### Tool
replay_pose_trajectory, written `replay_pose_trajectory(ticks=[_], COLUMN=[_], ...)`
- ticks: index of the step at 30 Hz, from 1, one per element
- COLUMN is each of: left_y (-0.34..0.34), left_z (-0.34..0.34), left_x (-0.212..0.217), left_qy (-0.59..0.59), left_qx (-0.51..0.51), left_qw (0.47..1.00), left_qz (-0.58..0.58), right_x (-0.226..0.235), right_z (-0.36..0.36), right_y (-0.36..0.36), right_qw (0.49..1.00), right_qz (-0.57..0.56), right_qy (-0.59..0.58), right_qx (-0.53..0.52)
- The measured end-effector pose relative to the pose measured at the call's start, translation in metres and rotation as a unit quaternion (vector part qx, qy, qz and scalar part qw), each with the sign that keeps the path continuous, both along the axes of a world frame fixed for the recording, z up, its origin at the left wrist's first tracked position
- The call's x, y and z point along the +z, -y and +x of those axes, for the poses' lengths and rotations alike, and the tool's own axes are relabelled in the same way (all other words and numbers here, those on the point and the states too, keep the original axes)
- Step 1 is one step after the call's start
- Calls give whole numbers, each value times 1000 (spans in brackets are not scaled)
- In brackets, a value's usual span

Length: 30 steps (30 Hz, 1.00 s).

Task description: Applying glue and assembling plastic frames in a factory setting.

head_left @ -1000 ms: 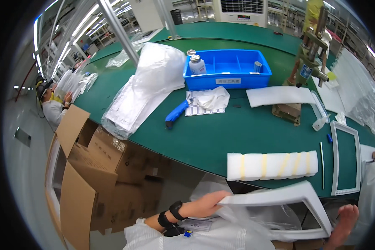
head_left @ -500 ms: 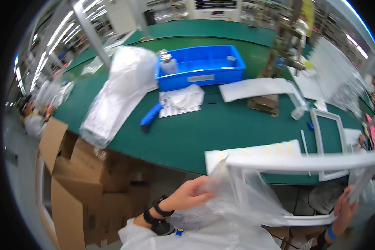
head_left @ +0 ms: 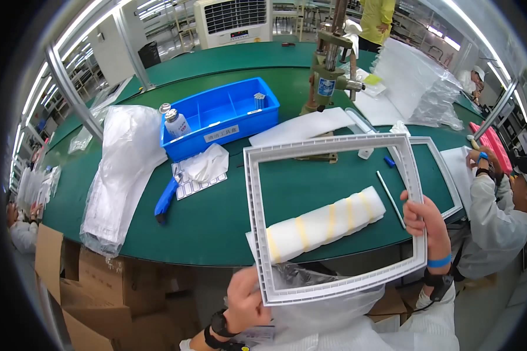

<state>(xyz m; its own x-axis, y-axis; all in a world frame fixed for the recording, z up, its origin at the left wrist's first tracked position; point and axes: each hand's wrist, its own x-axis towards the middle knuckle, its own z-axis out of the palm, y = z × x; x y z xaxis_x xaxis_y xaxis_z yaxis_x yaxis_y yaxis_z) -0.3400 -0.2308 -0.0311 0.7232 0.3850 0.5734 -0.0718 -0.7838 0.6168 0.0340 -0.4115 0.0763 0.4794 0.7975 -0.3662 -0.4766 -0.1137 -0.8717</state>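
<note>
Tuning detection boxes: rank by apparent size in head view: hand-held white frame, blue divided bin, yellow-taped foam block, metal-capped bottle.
1. Hand-held white frame
2. Blue divided bin and yellow-taped foam block: too alike to rank
3. Metal-capped bottle

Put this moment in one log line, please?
white frame: held up; right hand: gripping its right side; left hand: at its lower-left corner; foam bundle: on green table, seen through frame
</note>
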Motion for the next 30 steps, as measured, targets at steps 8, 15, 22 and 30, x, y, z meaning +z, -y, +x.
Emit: replay_pose_trajectory(ticks=[8,15,22,30], left_y=[2,-18,-84,-220], left_z=[72,58,-40,-10], left_x=[12,0,27,89], left_qy=[-78,-161,33,-152], left_qx=[52,8,213,117], left_qw=[992,982,945,945], left_qz=[80,95,-247,-263], right_x=[7,-34,-37,-43], right_z=[13,3,14,25], right_y=[-10,-36,-41,-41], right_qw=[995,990,988,982], right_qz=[56,26,32,74], right_qy=[-81,-135,-148,-171], right_qx=[-15,23,26,33])
